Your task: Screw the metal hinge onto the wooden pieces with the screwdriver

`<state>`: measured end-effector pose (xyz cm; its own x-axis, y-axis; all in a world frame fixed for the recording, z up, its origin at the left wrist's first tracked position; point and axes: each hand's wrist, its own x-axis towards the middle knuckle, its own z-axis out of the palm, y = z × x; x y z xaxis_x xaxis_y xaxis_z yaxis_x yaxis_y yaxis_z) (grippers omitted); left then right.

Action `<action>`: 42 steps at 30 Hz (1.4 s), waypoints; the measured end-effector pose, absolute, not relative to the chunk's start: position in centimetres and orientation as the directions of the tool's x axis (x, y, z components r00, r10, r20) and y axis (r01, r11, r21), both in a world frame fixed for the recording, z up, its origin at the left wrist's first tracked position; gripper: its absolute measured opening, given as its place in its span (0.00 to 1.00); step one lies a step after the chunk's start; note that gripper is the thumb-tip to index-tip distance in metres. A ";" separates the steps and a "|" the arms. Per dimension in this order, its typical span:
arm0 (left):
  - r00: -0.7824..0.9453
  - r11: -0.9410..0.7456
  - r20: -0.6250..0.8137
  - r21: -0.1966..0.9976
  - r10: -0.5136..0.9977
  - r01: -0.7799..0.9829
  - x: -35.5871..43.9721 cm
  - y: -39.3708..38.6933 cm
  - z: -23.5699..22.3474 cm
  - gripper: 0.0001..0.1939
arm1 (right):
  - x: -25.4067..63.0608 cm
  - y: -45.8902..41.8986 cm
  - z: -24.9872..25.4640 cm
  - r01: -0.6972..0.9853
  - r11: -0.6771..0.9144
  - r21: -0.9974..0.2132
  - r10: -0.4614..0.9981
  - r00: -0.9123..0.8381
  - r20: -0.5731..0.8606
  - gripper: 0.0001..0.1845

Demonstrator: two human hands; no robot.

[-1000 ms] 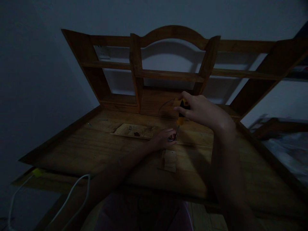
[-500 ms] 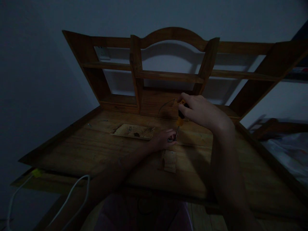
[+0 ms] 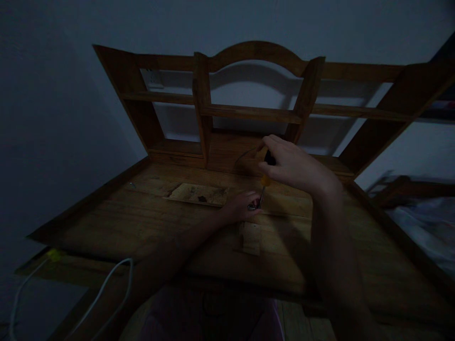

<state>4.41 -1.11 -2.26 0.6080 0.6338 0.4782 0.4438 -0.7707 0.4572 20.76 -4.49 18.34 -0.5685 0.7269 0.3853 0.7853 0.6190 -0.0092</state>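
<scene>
- Just above and right of the left hand (image 3: 241, 207): right hand (image 3: 289, 163), half-curled, fingers and thumb round the screwdriver (image 3: 266, 180), shaft slanting down to the metal part (image 3: 252, 207).
- Left hand low over bench (image 3: 159, 227), nearly closed, seemingly pinching metal part between thumb and fingers.
- Best: tip seated square, steady downward push, left fingertips clear of it.
- Tip contact and metal part's shape: too dark, partly behind left fingers, can't tell.
- Handle top partly covered by right hand.
</scene>
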 end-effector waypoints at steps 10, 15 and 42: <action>0.609 -0.784 0.496 0.440 0.618 0.438 4.4 -1.2 -2.0 0.09 | 21.1 -4.0 17.9 0.887 0.460 0.043 0.801 -0.435 0.411 0.16; 0.605 -0.789 0.511 0.453 0.611 0.414 4.4 -1.1 -2.2 0.11 | 21.2 -4.4 18.1 0.829 0.558 -0.025 0.772 -0.508 0.382 0.23; 0.594 -0.799 0.537 0.356 0.600 0.485 4.4 -0.5 -2.9 0.14 | 22.3 -4.2 18.3 0.783 0.605 -0.145 0.781 -0.549 0.299 0.17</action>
